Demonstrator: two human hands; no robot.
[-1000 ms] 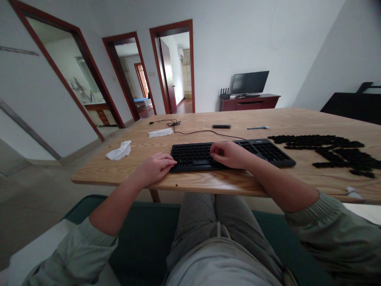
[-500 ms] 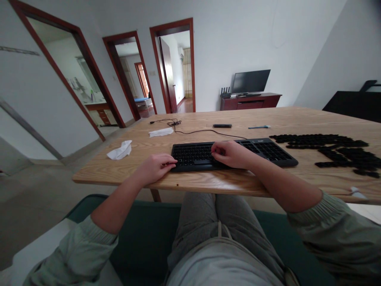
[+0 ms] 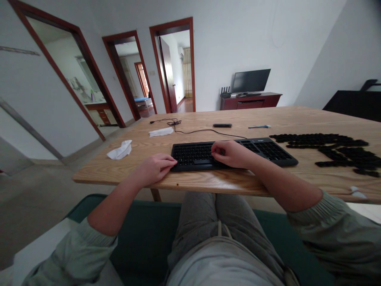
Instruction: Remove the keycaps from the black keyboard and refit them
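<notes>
A black keyboard [image 3: 268, 151] lies on the wooden table [image 3: 208, 182] in front of me. My left hand [image 3: 154, 169] rests on the table with curled fingers pressed against the keyboard's left end. My right hand [image 3: 230, 154] sits on the middle of the keyboard with thumb and fingers pinched together over the keys; what they pinch is hidden. Several loose black keycaps [image 3: 327, 145] are laid out in rows to the right of the keyboard.
A crumpled tissue [image 3: 120, 151] and a second tissue [image 3: 160, 132] lie at the left. The keyboard's cable [image 3: 190, 131], a small black stick [image 3: 222, 125] and a blue tool [image 3: 258, 127] lie further back. A white scrap [image 3: 355, 192] sits at the near right edge.
Both hands stay where they were on the keyboard. Only the view shifts slightly.
</notes>
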